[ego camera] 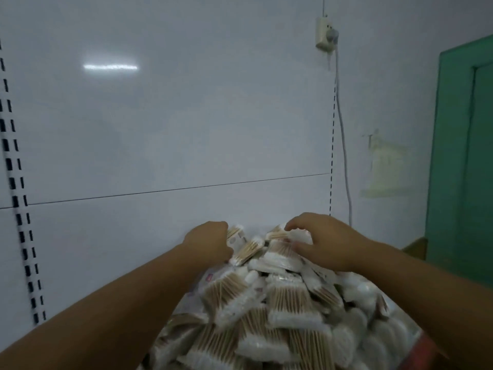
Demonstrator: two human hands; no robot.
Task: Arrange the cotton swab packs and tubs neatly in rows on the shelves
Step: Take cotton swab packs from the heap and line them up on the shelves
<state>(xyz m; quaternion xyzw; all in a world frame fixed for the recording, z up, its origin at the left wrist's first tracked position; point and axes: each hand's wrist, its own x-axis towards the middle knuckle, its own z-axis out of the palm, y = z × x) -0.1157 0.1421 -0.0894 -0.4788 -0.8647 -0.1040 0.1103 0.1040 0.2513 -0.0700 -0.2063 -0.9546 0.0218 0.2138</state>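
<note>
Two grips curled | left hand, right hand | on swab packs

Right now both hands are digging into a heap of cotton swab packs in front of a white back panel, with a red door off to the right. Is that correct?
Not quite: the door is green, not red, as the head view shows. The left hand and right hand are indeed in the heap of cotton swab packs before the white back panel.

The swab packs run past the bottom edge and hide the left hand's fingertips.
</note>
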